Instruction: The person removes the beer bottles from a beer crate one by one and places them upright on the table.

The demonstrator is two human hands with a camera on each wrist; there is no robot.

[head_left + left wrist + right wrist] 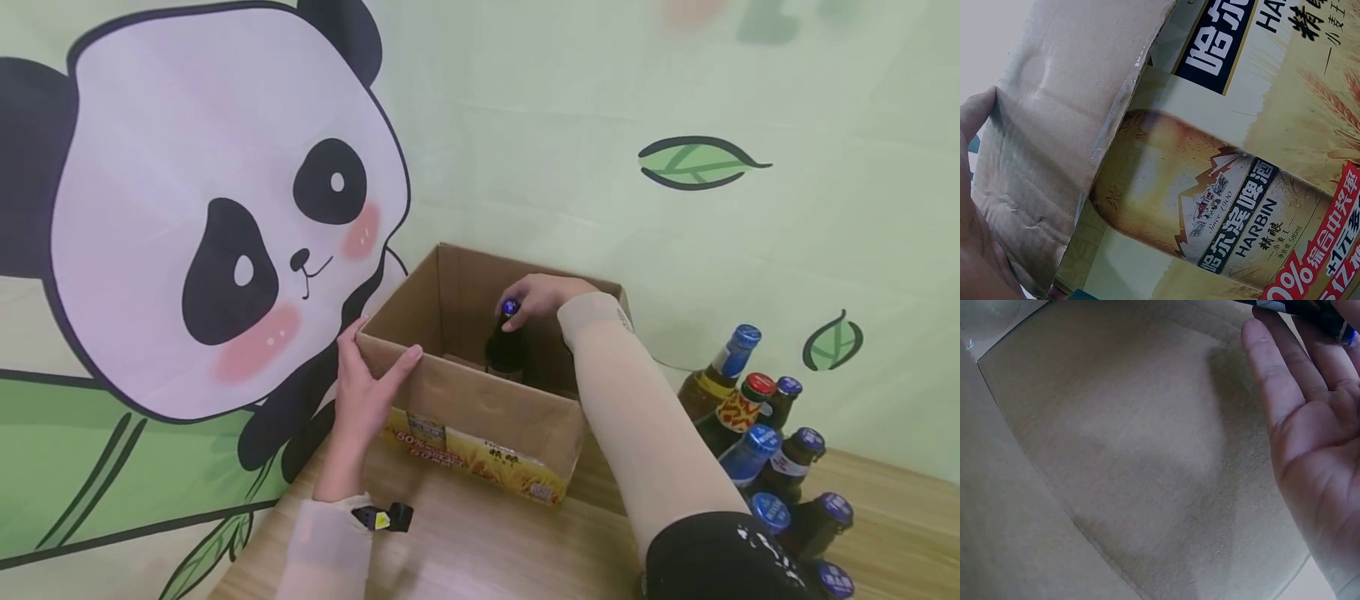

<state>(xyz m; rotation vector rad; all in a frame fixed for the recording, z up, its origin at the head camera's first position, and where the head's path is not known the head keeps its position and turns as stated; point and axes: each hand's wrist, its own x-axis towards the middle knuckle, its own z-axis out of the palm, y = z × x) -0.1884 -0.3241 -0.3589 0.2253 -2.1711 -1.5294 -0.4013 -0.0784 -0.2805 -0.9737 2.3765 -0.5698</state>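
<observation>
An open-topped cardboard box (480, 387) with printed beer artwork on its outside stands on the table. My left hand (363, 400) grips its near left corner, the thumb on the front panel and the fingers round the side. Inside the box, my right hand (551, 296) holds a dark beer bottle (506, 348) by its neck, just below the blue cap. That bottle stands nearly upright, its lower part hidden by the front panel. In the right wrist view, the blue bottle cap (1349, 335) shows at the upper right beside the fingers.
Several capped beer bottles (750, 454) stand in a group on the wooden table (465, 550), to the right of my right arm. Behind the box hangs a pale green cloth (525, 125) with a panda and leaves on it.
</observation>
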